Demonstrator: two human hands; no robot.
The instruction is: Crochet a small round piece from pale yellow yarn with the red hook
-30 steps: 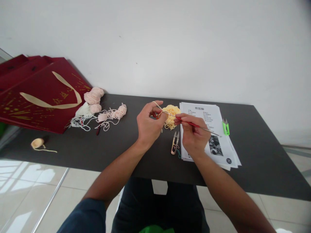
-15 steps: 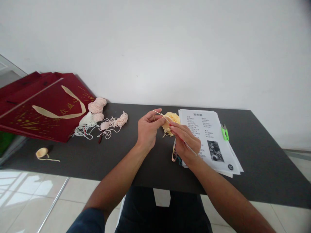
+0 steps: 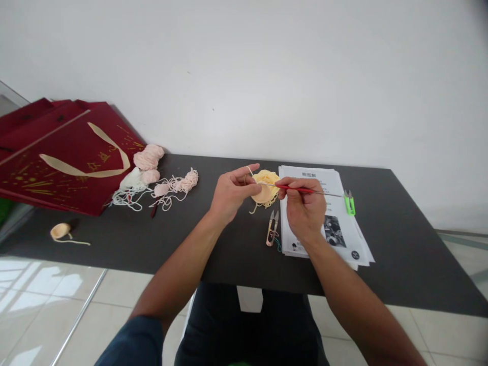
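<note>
My left hand (image 3: 231,192) is closed in a pinch on a small peach crochet piece (image 3: 263,192), with a strand of yellow yarn looped over its fingers. My right hand (image 3: 304,209) grips a red-handled crochet hook (image 3: 305,190), whose tip points left into the piece. Just behind the piece on the dark table (image 3: 213,239) lies a loose heap of yellow yarn (image 3: 267,179). Below my hands lie small thread snips (image 3: 272,229).
A stack of printed sheets (image 3: 324,213) lies under my right hand, with green snips (image 3: 348,202) at its right edge. Pink and white yarn bundles (image 3: 152,178) and red gift bags (image 3: 61,157) sit at the left. A small peach crochet cup (image 3: 61,231) lies near the left front edge.
My right hand has swung the hook from pointing down-right to lying level, its tip at the piece. The view has shifted slightly downward.
</note>
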